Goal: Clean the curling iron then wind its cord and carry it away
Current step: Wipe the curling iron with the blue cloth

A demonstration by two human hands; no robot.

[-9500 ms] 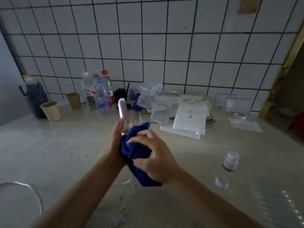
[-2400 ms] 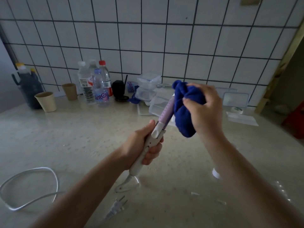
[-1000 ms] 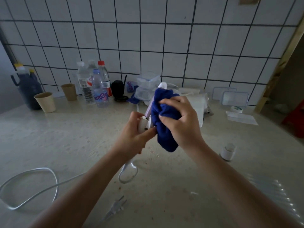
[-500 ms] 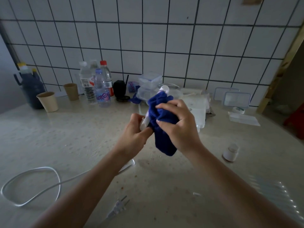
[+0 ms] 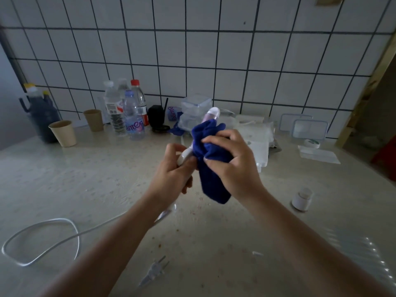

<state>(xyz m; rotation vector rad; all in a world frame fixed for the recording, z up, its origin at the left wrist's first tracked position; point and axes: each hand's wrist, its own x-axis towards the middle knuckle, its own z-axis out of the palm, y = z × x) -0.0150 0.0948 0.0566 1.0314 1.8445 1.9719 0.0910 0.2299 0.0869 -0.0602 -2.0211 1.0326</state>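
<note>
Above the table (image 5: 96, 179), the left hand (image 5: 171, 174) has its fingers curled round the handle of the curling iron (image 5: 211, 114), the right hand (image 5: 235, 168) pinching the blue cloth (image 5: 212, 183) about its barrel: keep that wrap snug and stroke evenly toward the far tip.

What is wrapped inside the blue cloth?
The curling iron: its tip shows above the blue cloth, its handle in the left hand. The right hand covers the wrapped middle.

A white tiled wall (image 5: 214, 50) with dark grout backs a pale speckled counter (image 5: 85, 179) in dim light; a wooden frame (image 5: 369, 84) stands right.
</note>
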